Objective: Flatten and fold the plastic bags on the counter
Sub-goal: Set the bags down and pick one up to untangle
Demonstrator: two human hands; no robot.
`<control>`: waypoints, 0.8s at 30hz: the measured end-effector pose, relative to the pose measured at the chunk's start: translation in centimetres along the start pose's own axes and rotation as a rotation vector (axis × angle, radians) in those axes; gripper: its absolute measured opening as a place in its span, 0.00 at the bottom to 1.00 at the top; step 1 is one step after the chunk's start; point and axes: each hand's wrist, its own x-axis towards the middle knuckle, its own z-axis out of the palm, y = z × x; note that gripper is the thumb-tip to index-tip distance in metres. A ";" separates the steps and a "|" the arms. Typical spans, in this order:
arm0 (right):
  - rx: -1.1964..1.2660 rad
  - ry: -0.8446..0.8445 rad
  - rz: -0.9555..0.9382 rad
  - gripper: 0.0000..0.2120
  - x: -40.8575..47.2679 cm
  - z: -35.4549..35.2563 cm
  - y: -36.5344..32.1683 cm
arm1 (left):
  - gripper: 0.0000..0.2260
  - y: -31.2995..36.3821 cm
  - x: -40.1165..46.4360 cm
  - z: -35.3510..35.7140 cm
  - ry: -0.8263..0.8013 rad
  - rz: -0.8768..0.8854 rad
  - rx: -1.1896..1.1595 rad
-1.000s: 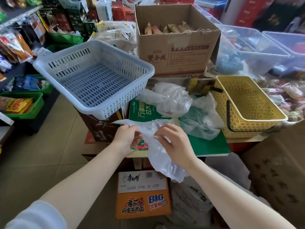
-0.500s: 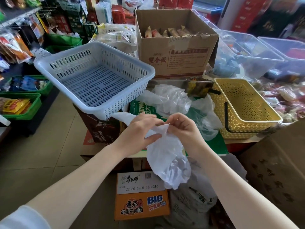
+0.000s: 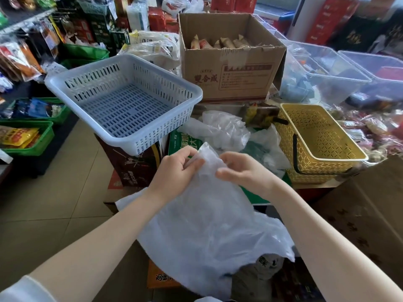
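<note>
Thin white plastic bag [image 3: 209, 225] held above the table's near edge, hanging toward the person.
Left hand [image 3: 174, 173] and right hand [image 3: 242, 171] pinch its top edge; likely light, limp and slippery, best gripped at corners.

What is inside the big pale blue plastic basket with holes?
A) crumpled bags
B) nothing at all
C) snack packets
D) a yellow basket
B: the pale blue slotted plastic basket shows only its bare slotted floor, while the crumpled clear plastic bags lie on the counter beside it and the yellow woven-pattern plastic basket stands apart to the right.
</note>
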 end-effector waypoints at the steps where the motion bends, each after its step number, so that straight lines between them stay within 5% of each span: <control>1: -0.110 -0.006 0.029 0.26 0.1 0.3 0.2 | 0.11 -0.6 -0.2 0.2 -0.011 -0.047 -0.021; 6: -0.212 -0.105 0.200 0.08 -0.3 1.3 1.2 | 0.09 -2.6 -1.5 0.3 -0.001 -0.150 -0.057; 13: -0.141 -0.014 0.178 0.12 -0.3 1.6 3.0 | 0.05 -4.7 -2.6 -0.5 -0.028 -0.325 -0.255; 15: -0.188 -0.041 0.119 0.10 -0.3 1.9 3.3 | 0.17 -4.6 -2.2 -1.1 -0.158 -0.321 -0.381; 17: -0.256 -0.074 0.061 0.08 -0.2 2.2 3.5 | 0.22 -4.0 -1.6 -1.7 -0.299 -0.227 -0.255; 20: -0.312 -0.085 0.030 0.08 0.0 2.7 3.8 | 0.07 -3.0 -0.6 -1.9 -0.453 -0.123 0.042; 24: -0.186 -0.138 0.124 0.06 -0.4 2.9 5.0 | 0.03 -3.7 -1.0 -2.0 -0.323 -0.153 0.108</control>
